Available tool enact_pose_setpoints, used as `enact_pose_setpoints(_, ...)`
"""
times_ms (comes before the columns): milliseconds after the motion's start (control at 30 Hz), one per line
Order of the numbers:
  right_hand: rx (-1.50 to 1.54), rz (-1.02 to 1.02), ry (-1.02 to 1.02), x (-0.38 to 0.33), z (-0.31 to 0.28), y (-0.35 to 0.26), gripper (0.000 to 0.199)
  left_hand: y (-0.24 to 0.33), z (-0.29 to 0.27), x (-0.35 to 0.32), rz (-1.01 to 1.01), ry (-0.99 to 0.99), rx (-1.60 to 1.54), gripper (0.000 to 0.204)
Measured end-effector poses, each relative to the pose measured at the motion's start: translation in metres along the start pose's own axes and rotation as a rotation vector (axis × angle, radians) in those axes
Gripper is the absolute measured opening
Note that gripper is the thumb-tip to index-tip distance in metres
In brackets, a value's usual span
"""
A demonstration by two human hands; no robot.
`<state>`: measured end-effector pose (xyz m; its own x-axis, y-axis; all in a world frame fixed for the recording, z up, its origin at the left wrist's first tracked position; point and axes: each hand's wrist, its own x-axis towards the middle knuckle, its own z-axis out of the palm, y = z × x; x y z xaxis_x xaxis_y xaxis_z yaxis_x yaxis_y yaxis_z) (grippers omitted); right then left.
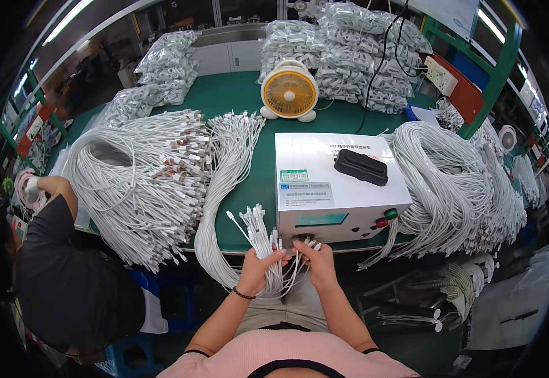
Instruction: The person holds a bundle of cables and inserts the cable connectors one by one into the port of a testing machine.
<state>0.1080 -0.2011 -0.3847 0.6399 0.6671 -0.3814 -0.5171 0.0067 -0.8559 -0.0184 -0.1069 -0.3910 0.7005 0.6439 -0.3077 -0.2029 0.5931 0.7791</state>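
Observation:
My left hand [262,267] is closed around a bundle of white USB cables [257,228] whose plug ends fan upward. At the lower front of a white tester box [342,208], my right hand [316,259] pinches a white cable's end close to the box's socket. Whether that plug is inside the socket is hidden by my fingers. More cables from the bundle loop down between both hands. A black oblong case [361,167] lies on top of the box. The box's front has a greenish display [321,220], a green button and a red button.
Large coils of white cables lie left [120,170] and right [435,164] of the box. A long cable strand [221,183] runs beside it. Behind stand an orange-white fan [289,93] and stacked bagged cables [363,57]. A co-worker [76,264] sits at left.

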Motion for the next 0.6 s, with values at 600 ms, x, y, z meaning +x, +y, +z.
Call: enact_pose_setpoints(600, -0.144, -0.238, -0.040, -0.002, -0.005, 0.024, 0.020, -0.015, -0.011, -0.004, -0.022, 0.024, -0.030, 0.019)
